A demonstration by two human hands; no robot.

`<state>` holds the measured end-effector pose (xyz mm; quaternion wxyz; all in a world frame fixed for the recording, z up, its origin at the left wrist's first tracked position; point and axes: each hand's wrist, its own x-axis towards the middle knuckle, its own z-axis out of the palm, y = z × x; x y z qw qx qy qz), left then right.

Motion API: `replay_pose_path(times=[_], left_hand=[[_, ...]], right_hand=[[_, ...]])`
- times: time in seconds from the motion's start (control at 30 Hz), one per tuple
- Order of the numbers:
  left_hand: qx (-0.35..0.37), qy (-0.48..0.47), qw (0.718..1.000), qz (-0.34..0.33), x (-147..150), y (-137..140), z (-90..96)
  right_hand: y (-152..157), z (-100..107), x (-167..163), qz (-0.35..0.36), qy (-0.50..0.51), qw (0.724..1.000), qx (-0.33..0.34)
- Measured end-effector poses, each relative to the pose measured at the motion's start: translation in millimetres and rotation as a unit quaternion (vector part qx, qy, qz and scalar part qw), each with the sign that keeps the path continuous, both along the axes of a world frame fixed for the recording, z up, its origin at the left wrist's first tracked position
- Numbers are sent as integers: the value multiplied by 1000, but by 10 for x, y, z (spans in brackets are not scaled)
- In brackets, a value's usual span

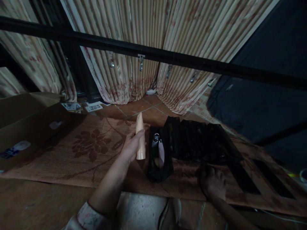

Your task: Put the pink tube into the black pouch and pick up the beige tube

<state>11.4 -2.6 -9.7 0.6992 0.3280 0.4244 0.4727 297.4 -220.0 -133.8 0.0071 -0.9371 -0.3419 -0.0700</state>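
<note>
My left hand (130, 147) is closed around a beige squeeze tube (141, 145), its tapered flat end up and its capped end down. Just right of the tube stands an open black pouch (165, 171). Inside it I see a silver-topped container (156, 138) and a pale pink item (161, 155). Several more black pouches (199, 137) lie in a row to the right, seemingly joined. My right hand (213, 183) rests low at the front edge of this row, over the mat. Its fingers look short and dark, and what they touch is unclear.
A reddish patterned mat (93, 166) covers the tiled floor (153, 108). An open cardboard box (31, 131) stands at left, with papers (94, 106) behind it. A dark bar (165, 56) with metal clips crosses before striped curtains (141, 19). Dark fabric (261, 89) fills the right.
</note>
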Motion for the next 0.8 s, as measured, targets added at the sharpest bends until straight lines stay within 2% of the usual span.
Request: replay_pose_path(times=[0.1,0.33,0.53,0.8], left_hand=[[-8,-18,1000,0,-16,23,-3],[11,-72,993,-96,-61,16,-2],[30,-122,982,-141,-82,-25,58],[36,-166,975,-140,-58,-115,173]], right_hand=[[2,8,-4,4,-4,1000,1],[5,-8,1,-3,-9,1000,-11],[14,19,-13,-8,-3,1000,-13],[-26,-30,24,9,-19,1000,-17]])
